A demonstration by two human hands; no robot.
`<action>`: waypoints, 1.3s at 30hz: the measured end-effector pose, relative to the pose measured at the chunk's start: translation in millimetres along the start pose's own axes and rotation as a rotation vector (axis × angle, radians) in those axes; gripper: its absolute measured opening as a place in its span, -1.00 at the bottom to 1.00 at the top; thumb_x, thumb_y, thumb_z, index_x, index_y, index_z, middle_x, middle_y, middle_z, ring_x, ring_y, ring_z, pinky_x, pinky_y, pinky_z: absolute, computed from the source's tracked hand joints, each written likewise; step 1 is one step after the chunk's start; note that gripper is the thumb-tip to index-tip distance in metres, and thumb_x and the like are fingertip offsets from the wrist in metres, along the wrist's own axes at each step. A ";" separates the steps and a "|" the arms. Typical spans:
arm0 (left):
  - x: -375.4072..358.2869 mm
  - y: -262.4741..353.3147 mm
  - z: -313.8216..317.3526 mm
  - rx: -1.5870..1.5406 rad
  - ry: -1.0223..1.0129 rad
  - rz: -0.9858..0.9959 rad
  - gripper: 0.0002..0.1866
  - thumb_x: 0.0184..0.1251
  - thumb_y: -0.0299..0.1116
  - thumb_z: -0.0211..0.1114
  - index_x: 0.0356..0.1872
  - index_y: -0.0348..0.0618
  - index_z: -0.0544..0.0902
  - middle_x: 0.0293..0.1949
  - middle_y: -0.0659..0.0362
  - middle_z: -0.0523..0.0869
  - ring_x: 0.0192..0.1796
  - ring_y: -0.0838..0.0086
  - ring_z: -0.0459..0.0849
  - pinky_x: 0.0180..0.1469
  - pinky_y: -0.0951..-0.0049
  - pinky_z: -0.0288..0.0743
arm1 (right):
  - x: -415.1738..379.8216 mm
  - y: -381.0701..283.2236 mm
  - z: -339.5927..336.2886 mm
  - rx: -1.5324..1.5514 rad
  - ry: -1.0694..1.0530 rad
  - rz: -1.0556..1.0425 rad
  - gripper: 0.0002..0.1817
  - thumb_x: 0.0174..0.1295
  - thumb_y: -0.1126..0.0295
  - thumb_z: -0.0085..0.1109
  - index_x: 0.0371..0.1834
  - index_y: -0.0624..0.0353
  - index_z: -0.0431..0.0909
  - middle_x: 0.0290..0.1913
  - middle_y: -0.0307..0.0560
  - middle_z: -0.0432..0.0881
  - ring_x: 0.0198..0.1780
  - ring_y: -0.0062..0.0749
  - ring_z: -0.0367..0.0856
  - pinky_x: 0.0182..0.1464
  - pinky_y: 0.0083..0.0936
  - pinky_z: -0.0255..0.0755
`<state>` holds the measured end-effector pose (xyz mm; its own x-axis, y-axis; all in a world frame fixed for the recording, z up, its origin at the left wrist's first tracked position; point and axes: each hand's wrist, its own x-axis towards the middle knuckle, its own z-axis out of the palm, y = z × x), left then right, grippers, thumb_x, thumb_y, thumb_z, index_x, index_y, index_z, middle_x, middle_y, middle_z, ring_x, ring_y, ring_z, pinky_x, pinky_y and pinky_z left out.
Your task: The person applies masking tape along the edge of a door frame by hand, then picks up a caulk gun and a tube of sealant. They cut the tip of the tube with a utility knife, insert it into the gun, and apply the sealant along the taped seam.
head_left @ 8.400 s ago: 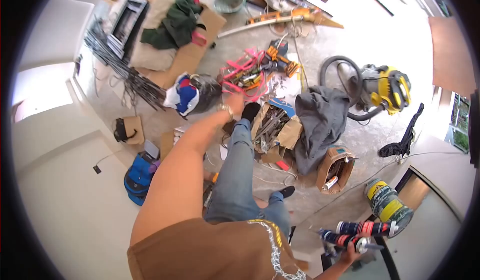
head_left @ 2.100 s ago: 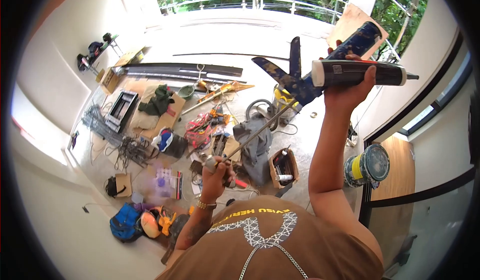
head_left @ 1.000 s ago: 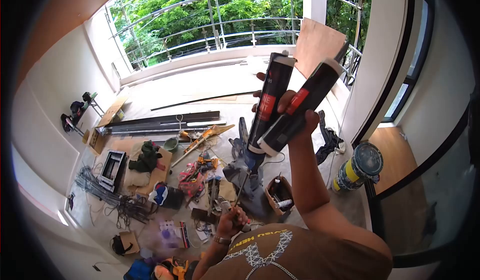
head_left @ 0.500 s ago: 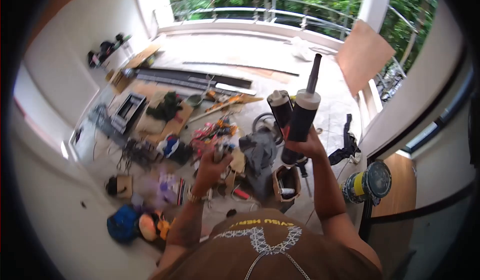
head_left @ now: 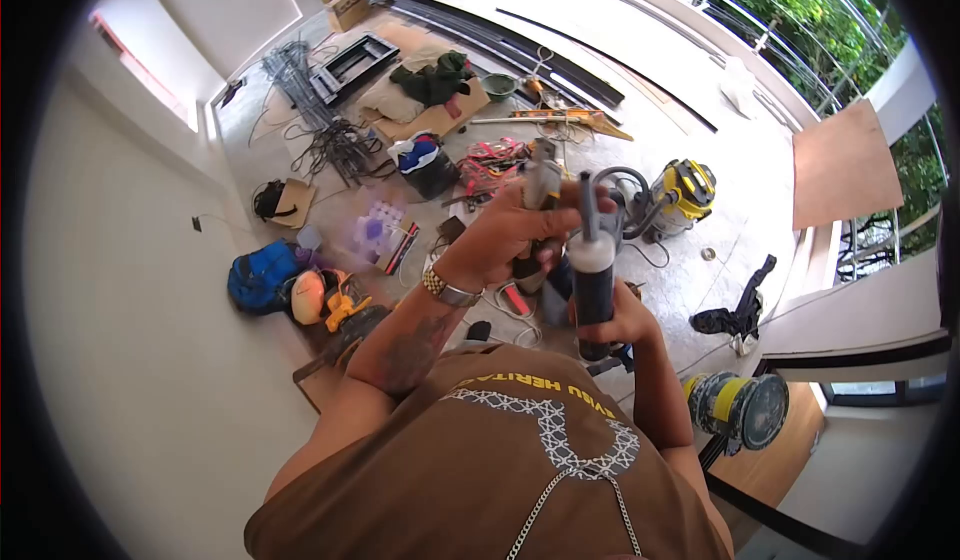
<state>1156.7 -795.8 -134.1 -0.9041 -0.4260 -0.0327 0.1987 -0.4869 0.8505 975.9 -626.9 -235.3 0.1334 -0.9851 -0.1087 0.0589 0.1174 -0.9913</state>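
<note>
My right hand (head_left: pixel 612 326) is closed around the lower part of a dark sealant cartridge (head_left: pixel 592 282) that stands upright in front of my chest, its white cap and thin nozzle pointing up. My left hand (head_left: pixel 512 228) is wrapped around a second dark tube (head_left: pixel 540 172) just left of it, with a grey end sticking out above the fingers. The two hands are close together, almost touching. A gold watch sits on my left wrist. What lies between the tubes behind the fingers is hidden.
Far below, the floor is strewn with tools, cables and cardboard. A yellow vacuum (head_left: pixel 685 185) stands at the right, a blue backpack (head_left: pixel 258 275) at the left wall, a yellow-banded drum (head_left: pixel 742 410) near my right elbow. A plywood sheet (head_left: pixel 845 165) leans by the railing.
Both hands have come down and together in front of my chest. My left hand has moved right and closed around the second tube. The view has tilted down towards the floor.
</note>
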 end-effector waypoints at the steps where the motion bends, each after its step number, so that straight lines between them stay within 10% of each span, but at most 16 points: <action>1: -1.2 2.3 -1.3 -0.002 -0.080 -0.085 -0.59 0.46 -0.46 0.35 0.28 -0.30 0.61 0.02 0.10 0.82 -0.51 0.76 0.49 -0.48 0.68 0.43 | 0.1 2.7 1.1 0.000 -0.012 0.001 -0.37 -0.14 0.31 0.60 0.04 0.21 0.53 -0.23 -0.23 0.66 -0.21 -0.54 0.63 -0.11 -0.51 0.53; 11: -5.8 -19.1 -18.2 -0.019 -0.049 -0.068 -0.73 0.35 -0.47 0.46 0.04 -0.23 0.74 -0.04 0.10 0.86 -0.46 0.79 0.57 -0.51 0.71 0.37 | 12.5 11.7 0.9 0.034 -0.216 0.112 -0.41 -0.16 0.37 0.59 0.00 0.23 0.57 -0.12 -0.18 0.68 -0.11 -0.50 0.65 -0.03 -0.47 0.53; 16: -7.0 -24.1 -3.0 0.159 0.145 0.078 -0.74 0.31 -0.41 0.54 -0.02 -0.19 0.75 -0.27 0.26 0.81 -0.41 0.78 0.59 -0.48 0.67 0.37 | 23.7 18.5 3.2 -0.486 0.162 -0.166 -0.29 -0.25 0.25 0.62 0.05 0.27 0.58 -0.12 -0.18 0.68 -0.08 -0.39 0.67 0.03 -0.45 0.52; 22: -6.2 -30.3 -8.3 0.152 0.143 0.139 -0.66 0.33 -0.39 0.53 0.09 -0.21 0.73 -0.40 0.37 0.69 -0.47 0.79 0.53 -0.47 0.67 0.34 | 28.8 19.3 9.0 -0.385 0.347 -0.260 -0.35 -0.23 0.28 0.60 0.00 0.24 0.59 -0.15 -0.17 0.67 -0.11 -0.40 0.66 0.01 -0.42 0.52; 32: -29.1 -19.2 -31.6 0.168 -0.016 0.083 -0.71 0.39 -0.45 0.38 0.08 -0.30 0.70 -0.05 0.15 0.82 -0.52 0.81 0.45 -0.52 0.73 0.27 | 34.7 30.9 14.4 -0.341 0.067 -0.107 -0.50 -0.21 0.32 0.57 -0.16 0.19 0.58 -0.31 -0.25 0.65 -0.28 -0.51 0.63 -0.18 -0.47 0.52; 39: -40.3 -51.3 -39.1 0.259 0.332 0.155 -0.73 0.31 -0.39 0.49 -0.02 -0.24 0.73 -0.34 0.31 0.77 -0.51 0.79 0.47 -0.49 0.66 0.32 | 48.3 54.4 24.5 -0.336 0.066 -0.054 -0.52 -0.21 0.33 0.58 -0.19 0.20 0.58 -0.31 -0.23 0.64 -0.29 -0.51 0.62 -0.21 -0.48 0.50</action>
<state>1197.8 -783.5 -197.0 -0.6923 -0.7212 -0.0249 0.1832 -0.2090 0.9606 1009.8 -665.0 -292.7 0.0742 -0.9961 -0.0487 -0.2660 0.0273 -0.9636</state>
